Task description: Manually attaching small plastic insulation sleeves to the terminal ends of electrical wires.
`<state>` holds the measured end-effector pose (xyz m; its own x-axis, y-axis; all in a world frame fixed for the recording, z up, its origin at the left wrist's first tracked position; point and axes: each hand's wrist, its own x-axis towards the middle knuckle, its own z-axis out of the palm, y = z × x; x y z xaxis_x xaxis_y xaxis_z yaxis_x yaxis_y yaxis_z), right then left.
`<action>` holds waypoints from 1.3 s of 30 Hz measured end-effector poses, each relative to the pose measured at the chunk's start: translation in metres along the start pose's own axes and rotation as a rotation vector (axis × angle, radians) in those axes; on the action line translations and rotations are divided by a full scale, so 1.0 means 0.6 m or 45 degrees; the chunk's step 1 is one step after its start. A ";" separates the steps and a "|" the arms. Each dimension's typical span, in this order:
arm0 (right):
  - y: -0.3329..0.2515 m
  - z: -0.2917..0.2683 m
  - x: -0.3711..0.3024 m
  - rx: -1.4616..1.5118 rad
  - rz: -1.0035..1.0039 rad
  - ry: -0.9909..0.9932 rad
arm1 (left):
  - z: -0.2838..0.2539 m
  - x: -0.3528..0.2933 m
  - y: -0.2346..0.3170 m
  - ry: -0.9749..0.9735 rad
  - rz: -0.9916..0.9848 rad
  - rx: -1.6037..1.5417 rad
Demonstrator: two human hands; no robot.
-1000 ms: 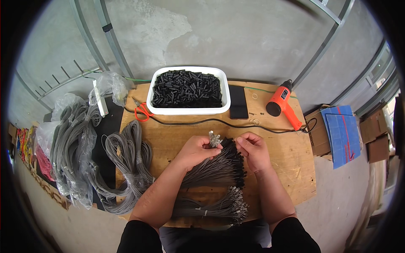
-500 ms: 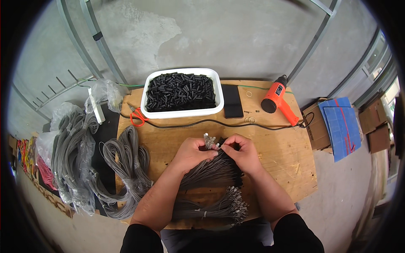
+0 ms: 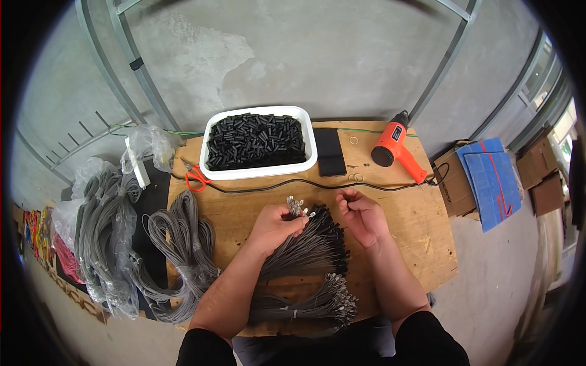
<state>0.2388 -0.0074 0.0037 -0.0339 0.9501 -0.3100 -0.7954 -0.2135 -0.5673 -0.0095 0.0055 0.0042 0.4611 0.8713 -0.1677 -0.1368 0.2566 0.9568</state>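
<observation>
My left hand (image 3: 276,228) is closed around a small bunch of wires whose silver metal terminals (image 3: 295,205) stick up past the thumb and fingers. Beneath and beside it, grey wires (image 3: 300,246) fan out on the table, their far ends covered with black sleeves (image 3: 336,239). My right hand (image 3: 364,217) is raised to the right of these sleeved ends, apart from the left one. Its fingers are curled in to the thumb; anything between them is too small to make out. Nearer to me lies a tied wire bundle (image 3: 299,305) with bare silver terminals.
A white tub (image 3: 256,175) full of short black sleeves stands at the back, beside a black phone (image 3: 331,152). An orange heat gun (image 3: 400,149) lies right; red-handled cutters (image 3: 196,177) lie left. A black cord (image 3: 274,185) crosses the wooden table (image 3: 415,244). Coiled grey wires (image 3: 183,229) fill the left.
My right hand has pulled away from the terminals to the right and turned, showing more of its palm. The left hand keeps its hold. The whole view has shifted slightly.
</observation>
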 end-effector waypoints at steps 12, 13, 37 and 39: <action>0.008 -0.019 0.007 0.135 -0.074 0.015 | 0.003 0.000 0.003 -0.007 -0.011 0.029; 0.009 -0.019 0.007 0.118 -0.070 -0.064 | 0.003 0.000 0.002 -0.003 -0.013 0.019; 0.043 0.033 -0.041 -0.781 -0.175 -0.227 | 0.002 -0.003 0.007 -0.077 -0.010 -0.068; 0.046 0.033 -0.042 -0.826 -0.194 -0.215 | 0.001 -0.003 0.006 -0.081 -0.010 -0.053</action>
<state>0.2059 -0.0326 0.0110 -0.0865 0.9915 -0.0974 -0.2775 -0.1179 -0.9535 -0.0104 0.0048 0.0078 0.5171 0.8412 -0.1584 -0.1685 0.2814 0.9447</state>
